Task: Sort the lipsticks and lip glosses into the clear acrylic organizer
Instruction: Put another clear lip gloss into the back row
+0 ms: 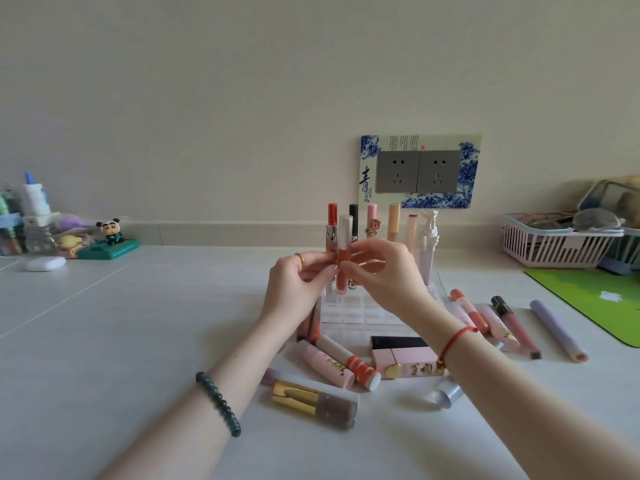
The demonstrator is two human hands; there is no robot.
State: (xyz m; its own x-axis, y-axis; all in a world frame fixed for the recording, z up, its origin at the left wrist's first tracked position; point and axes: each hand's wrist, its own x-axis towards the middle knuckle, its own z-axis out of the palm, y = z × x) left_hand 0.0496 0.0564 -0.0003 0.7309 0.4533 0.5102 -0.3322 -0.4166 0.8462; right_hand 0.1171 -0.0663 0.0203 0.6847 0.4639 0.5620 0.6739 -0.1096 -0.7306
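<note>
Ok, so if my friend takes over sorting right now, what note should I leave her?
Left hand and right hand both pinch one upright lip gloss above the organizer.
Done: several tubes stand in its back row.
Left: slot this gloss in, then the loose tubes lying on the table in front and to the right.

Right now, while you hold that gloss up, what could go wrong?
The left hand and right hand only pinch the gloss, so it might slip and hit the organizer. The standing tubes are close behind the hands; a bump could topple them. Loose tubes lie under the arms and could roll if nudged.
</note>
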